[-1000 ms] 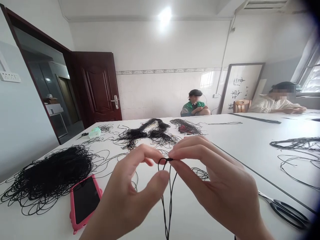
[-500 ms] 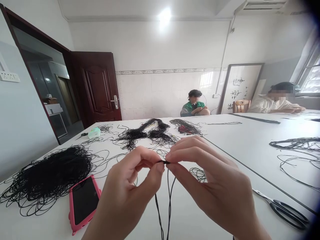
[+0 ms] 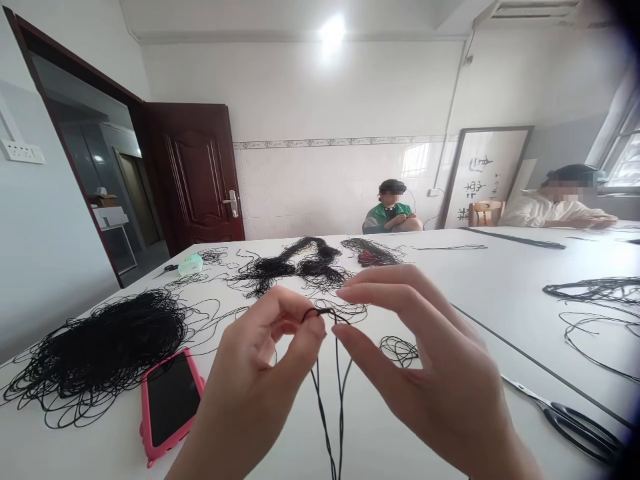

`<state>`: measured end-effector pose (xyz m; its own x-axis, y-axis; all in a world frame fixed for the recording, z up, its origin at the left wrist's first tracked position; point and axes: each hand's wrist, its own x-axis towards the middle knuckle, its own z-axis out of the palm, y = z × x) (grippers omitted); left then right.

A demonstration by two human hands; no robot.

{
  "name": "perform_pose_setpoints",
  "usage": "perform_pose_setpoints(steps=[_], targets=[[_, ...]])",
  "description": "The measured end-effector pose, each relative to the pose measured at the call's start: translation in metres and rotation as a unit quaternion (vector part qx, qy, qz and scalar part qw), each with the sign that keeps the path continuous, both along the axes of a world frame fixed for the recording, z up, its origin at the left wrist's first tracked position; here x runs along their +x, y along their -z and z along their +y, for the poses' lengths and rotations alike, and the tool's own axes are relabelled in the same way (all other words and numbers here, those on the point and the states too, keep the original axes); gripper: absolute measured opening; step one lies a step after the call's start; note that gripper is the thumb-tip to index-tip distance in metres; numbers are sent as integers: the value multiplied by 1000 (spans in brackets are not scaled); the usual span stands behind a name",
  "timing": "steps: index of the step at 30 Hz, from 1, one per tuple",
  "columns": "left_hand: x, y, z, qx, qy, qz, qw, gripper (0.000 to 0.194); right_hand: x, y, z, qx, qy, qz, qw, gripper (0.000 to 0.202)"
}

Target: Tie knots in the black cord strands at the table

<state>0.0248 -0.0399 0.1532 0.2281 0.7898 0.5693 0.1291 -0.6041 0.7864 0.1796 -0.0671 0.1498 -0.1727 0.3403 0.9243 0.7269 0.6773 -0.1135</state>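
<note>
At the left of the frame, a large tangle of cord (image 3: 115, 340) is being spread in loose loops, its right edge lying beside a pink-cased phone (image 3: 173, 400). Above them, small scissors (image 3: 171, 267) are being kept beside a mint-green object (image 3: 191, 265), and dark bundles (image 3: 273, 268) are being laid out toward the upper middle.

At the centre, a black cord (image 3: 325, 311) is being pinched by the left hand (image 3: 257, 373), thumb against finger; a twisted or knotted part is being exposed above the thumb, with strands being left to hang below. The grip is partly being hidden by the left thumb. The right hand (image 3: 440, 360) is being held with index finger and thumb parted around the cord's right end; whether the thumb is being touched by it cannot be told. The cord seems to be undergoing fine finger work; for a two-handed hold, the right fingertips would need to be brought together, with the hanging strands being kept untwisted.

Behind the right hand, a small coil (image 3: 399, 350) is being rested on the table (image 3: 500, 300). At lower right, black-handled scissors (image 3: 580, 423) are being left lying near that hand.
</note>
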Motion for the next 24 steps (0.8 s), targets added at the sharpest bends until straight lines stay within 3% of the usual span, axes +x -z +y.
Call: perform_pose_setpoints(steps=[4,13,24], targets=[[4,1,2,19,-49,-9,999,12,-9,2,-6,18,62,-34,997,10],[7,7,1,-38,-6,-46,998,10,-21,6,0,-40,45,-12,998,21],[11,8,-3,-51,-29,-76,995,12,-26,11,3,-53,8,-16,998,28]])
